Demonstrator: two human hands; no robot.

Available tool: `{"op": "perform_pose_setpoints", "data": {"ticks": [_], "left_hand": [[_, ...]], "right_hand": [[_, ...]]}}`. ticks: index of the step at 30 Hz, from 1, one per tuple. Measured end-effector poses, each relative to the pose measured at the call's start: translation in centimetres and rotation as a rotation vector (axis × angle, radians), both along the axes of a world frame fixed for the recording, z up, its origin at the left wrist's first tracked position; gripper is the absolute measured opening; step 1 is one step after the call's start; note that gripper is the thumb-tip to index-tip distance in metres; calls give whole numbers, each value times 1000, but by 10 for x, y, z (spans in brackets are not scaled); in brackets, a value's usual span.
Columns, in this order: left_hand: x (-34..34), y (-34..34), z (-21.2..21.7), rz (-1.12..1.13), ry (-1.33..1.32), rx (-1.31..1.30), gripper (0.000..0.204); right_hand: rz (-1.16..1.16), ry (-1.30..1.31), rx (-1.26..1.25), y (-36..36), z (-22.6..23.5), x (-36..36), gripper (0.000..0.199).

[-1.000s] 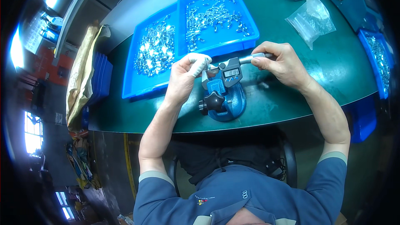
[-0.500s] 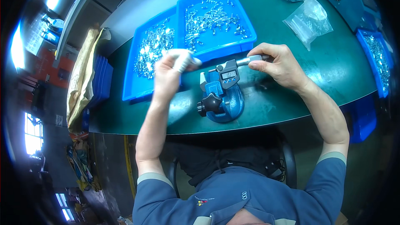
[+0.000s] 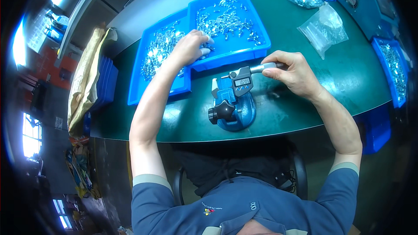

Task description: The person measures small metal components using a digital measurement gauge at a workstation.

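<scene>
My right hand (image 3: 295,73) is closed on the thimble end of a digital micrometer (image 3: 242,81), thumb and forefinger around it. The micrometer is clamped in a blue stand (image 3: 237,115) with a black knob. Between its measuring faces I make out no part. My left hand (image 3: 191,48), with white coverings on some fingertips, reaches over the near left side of the right blue tray (image 3: 235,55). Its fingers are bent among small shiny metal cylinders (image 3: 226,22); whether one is pinched is too small to tell. The left blue tray (image 3: 136,91) lies under my left wrist and holds more of these parts.
Clear plastic bags (image 3: 324,30) lie at the far right of the green table (image 3: 283,109), one with metal parts (image 3: 305,1). Another blue tray of parts (image 3: 394,72) stands at the right edge. Stacked blue bins (image 3: 104,80) and brown paper (image 3: 85,82) are at the left.
My left hand has moved away from beside the micrometer, up and to the right into the right tray. My right hand stays on the thimble.
</scene>
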State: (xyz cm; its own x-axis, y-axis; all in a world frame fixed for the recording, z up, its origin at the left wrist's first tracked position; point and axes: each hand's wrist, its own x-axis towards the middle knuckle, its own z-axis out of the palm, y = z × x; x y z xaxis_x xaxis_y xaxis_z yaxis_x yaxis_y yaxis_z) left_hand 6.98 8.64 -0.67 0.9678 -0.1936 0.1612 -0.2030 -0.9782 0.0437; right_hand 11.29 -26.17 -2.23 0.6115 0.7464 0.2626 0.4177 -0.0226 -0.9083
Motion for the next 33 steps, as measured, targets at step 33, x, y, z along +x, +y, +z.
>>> {"op": "perform_pose_setpoints", "data": {"ticks": [33], "left_hand": [[-92,-56,5,16,161,-1210,16]], "right_hand": [[-5,-43,-19,-1,0,2,21]]}}
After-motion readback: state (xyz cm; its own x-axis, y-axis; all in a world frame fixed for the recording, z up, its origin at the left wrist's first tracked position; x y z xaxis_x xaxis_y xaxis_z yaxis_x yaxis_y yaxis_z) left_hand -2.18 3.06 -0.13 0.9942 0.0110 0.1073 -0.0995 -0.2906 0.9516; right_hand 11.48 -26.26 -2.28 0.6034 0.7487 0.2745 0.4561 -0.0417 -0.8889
